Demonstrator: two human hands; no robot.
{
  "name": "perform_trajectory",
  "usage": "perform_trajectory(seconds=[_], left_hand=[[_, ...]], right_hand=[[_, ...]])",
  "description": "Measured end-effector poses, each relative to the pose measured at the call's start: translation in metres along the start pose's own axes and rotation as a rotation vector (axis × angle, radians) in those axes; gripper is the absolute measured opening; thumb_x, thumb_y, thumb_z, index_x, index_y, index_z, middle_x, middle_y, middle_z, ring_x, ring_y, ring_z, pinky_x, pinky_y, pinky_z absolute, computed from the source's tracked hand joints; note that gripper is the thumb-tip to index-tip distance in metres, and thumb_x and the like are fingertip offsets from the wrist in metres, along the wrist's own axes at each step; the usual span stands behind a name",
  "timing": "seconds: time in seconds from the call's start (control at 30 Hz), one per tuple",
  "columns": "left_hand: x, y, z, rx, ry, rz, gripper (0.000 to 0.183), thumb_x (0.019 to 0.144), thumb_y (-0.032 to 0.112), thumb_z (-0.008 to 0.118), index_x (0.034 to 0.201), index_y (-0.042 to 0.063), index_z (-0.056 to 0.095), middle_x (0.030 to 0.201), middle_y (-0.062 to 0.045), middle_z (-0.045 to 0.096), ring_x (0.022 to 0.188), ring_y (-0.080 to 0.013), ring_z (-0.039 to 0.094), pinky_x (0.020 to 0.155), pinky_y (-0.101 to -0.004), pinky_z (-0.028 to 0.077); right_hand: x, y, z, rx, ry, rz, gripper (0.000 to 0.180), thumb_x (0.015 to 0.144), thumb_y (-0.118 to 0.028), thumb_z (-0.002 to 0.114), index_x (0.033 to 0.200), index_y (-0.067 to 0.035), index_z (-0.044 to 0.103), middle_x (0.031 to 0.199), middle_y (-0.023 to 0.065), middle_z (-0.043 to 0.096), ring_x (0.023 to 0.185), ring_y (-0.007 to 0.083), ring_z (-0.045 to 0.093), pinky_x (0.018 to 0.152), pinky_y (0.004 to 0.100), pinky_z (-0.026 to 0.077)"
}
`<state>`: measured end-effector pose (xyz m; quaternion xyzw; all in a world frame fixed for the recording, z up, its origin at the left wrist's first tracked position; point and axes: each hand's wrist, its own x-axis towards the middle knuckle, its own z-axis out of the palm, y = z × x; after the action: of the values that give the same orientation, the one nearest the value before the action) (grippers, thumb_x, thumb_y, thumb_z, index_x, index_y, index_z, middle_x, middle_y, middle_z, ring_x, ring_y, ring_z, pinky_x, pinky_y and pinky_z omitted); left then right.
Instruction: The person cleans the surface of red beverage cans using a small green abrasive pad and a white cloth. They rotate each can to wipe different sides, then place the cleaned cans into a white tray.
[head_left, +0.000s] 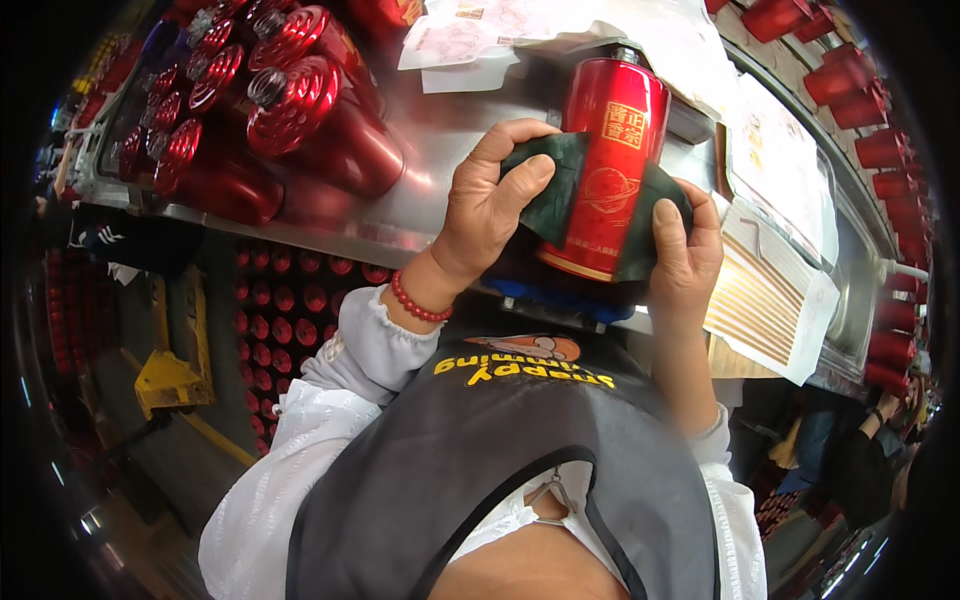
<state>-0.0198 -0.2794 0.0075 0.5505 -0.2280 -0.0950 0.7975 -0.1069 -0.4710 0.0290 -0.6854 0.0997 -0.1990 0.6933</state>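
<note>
In front of me a glossy red bottle (600, 172) with gold print and a clear stopper lies tilted, its neck pointing away from me. A dark green flexible sheet (556, 202) shows on both sides of the bottle; whether it is one piece running beneath, I cannot tell. My left hand (499, 187), wearing a red bead bracelet, pinches the sheet's left part between thumb and fingers. On the right part, my right hand (684, 240) grips the sheet with its thumb on top. A dark support with blue material (551, 296) shows just below the bottle's base.
Several red bottles (337, 127) lie on the metal table (442, 150) at left. Printed white sheets (480, 37) cover its far side, with more stacked sheets (765, 292) at right. Red bottles (892, 184) line the far right. A yellow pallet jack (169, 375) stands on the floor.
</note>
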Motion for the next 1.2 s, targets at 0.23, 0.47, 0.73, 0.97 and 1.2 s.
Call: perform_trajectory(seconds=[0.23, 0.47, 0.73, 0.97, 1.2], left_hand=[[-0.006, -0.002, -0.004, 0.024, 0.086, -0.072, 0.025, 0.102, 0.012, 0.060, 0.126, 0.004, 0.061, 0.106, 0.001, 0.063, 0.096, -0.0052, 0.056, 0.085, -0.0230, 0.049], [-0.008, -0.005, -0.025, 0.118, 0.197, -0.150, 0.023, 0.101, 0.010, 0.062, 0.123, 0.003, 0.063, 0.106, 0.000, 0.066, 0.093, -0.0054, 0.060, 0.083, -0.0220, 0.051], [-0.007, -0.016, -0.042, 0.347, 0.157, -0.218, 0.027, 0.101, 0.012, 0.062, 0.126, 0.002, 0.063, 0.100, 0.004, 0.060, 0.086, -0.0027, 0.051, 0.076, -0.0187, 0.043], [-0.011, -0.014, -0.046, 0.431, 0.150, -0.277, 0.029, 0.101, 0.010, 0.059, 0.129, 0.000, 0.062, 0.106, 0.002, 0.060, 0.092, -0.0043, 0.051, 0.082, -0.0198, 0.043], [-0.017, -0.023, -0.057, 0.460, 0.121, -0.231, 0.033, 0.105, 0.014, 0.054, 0.135, -0.001, 0.056, 0.117, -0.005, 0.064, 0.104, -0.0100, 0.059, 0.094, -0.0250, 0.046]], right_hand=[[0.017, -0.017, -0.018, -0.648, -0.025, -0.533, 0.027, 0.087, 0.002, 0.069, 0.112, -0.008, 0.070, 0.087, 0.0057, 0.065, 0.083, 0.0205, 0.062, 0.078, 0.0353, 0.049], [0.023, -0.065, -0.011, -0.398, -0.711, -0.480, 0.018, 0.087, -0.005, 0.072, 0.105, -0.002, 0.069, 0.091, 0.0110, 0.063, 0.082, 0.0275, 0.064, 0.073, 0.0360, 0.053], [0.118, 0.014, -0.153, -1.471, -0.016, -0.258, 0.046, 0.088, 0.009, 0.056, 0.131, -0.004, 0.064, 0.154, 0.0176, 0.048, 0.141, 0.0344, 0.046, 0.112, 0.0426, 0.046], [0.152, 0.036, -0.307, -1.916, -0.227, 0.027, 0.060, 0.091, 0.003, 0.055, 0.139, -0.031, 0.063, 0.152, 0.0088, 0.052, 0.144, 0.0321, 0.043, 0.108, 0.0459, 0.047], [0.178, 0.047, -0.445, -1.668, 0.287, 0.361, 0.055, 0.090, -0.045, 0.067, 0.125, -0.004, 0.070, 0.121, 0.0195, 0.071, 0.113, 0.0338, 0.067, 0.098, 0.0401, 0.051]])
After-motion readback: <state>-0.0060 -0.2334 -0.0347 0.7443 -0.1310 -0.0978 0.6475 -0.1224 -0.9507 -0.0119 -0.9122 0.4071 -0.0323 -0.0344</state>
